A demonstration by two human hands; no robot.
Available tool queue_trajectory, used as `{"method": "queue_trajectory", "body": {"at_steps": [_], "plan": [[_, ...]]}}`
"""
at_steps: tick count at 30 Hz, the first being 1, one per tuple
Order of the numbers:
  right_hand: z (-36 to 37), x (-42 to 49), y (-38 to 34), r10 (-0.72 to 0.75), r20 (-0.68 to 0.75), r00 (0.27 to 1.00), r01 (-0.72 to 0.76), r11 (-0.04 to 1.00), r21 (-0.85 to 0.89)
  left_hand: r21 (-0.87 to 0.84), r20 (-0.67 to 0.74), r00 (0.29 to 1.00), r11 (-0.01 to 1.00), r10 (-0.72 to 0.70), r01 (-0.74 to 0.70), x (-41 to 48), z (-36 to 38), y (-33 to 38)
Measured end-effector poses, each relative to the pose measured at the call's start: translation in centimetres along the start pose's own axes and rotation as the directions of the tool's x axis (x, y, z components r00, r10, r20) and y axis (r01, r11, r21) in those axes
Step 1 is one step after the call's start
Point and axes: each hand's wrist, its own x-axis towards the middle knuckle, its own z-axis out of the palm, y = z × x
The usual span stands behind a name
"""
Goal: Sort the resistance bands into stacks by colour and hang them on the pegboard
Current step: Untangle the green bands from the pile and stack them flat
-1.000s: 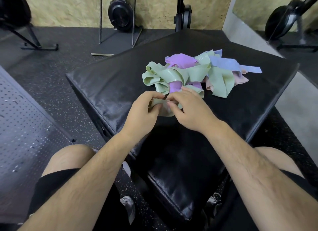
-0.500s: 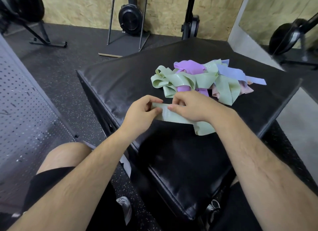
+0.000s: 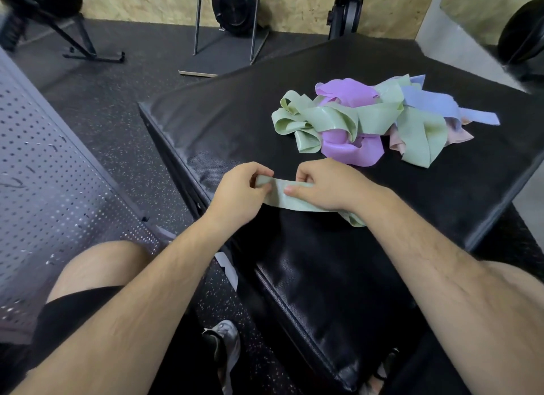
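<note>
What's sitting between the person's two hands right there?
A short stretch of the green band, pinched by the left hand and the right hand above the black pad. The head view shows it.

— How do the 2 hands sit?
— Close together, forearms reaching forward; the left hand (image 3: 240, 193) and the right hand (image 3: 326, 185) each pinch the green band (image 3: 290, 202) between thumb and curled fingers.

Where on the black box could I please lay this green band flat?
Bare top lies between the left edge of the box and the tangled pile, beyond the left hand, and toward its near corner. It is crowded at the far right, where the pile sits.
</note>
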Motion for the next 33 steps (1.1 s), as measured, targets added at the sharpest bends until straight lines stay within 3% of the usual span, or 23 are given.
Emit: {"method": "queue_trajectory", "body": {"at_steps": [3,5,7,10,13,19,24,29,33], "plan": [[0.6,0.5,-0.4,0.007,-0.006,1.0,-0.007,0.999,-0.037,0.202,-0.048,0.986,0.969,0.158,-0.145,-0.5,0.5,-0.4],[0.6,0.7,-0.4,0.018,-0.011,1.0,-0.018,0.999,-0.04,0.423,-0.068,0.945,0.867,0.321,-0.264,-1.0,1.3,-0.7],[0.7,0.7,-0.4,0.021,-0.008,1.0,-0.022,0.998,-0.053,0.522,-0.002,0.921,0.786,0.39,-0.332,-1.2,2.0,-0.8],[0.5,0.6,-0.4,0.028,0.0,1.0,-0.028,0.999,-0.036,0.504,0.182,0.941,0.795,0.285,-0.338,-1.4,2.9,-1.1],[-0.4,0.4,-0.4,0.037,0.055,0.998,-0.037,0.999,-0.004,0.509,0.257,0.942,0.798,0.218,-0.323,-1.2,3.1,-1.8],[-1.3,0.3,-0.5,0.049,0.071,0.996,-0.042,0.994,-0.103,0.551,0.252,0.945,0.772,0.208,-0.317,-1.4,3.3,-1.8],[-2.3,-0.2,0.4,0.069,0.104,0.992,-0.069,0.998,-0.001,0.564,0.247,0.949,0.768,0.193,-0.303,-1.4,3.3,-1.7],[-3.7,-1.1,1.5,0.127,0.163,0.978,-0.117,0.991,-0.067,0.554,0.233,0.955,0.782,0.182,-0.284,-1.4,3.3,-1.5],[-3.4,-1.9,2.5,0.159,0.11,0.981,-0.148,0.984,-0.102,0.562,0.215,0.96,0.781,0.182,-0.274,-1.5,3.5,-1.6]]}}
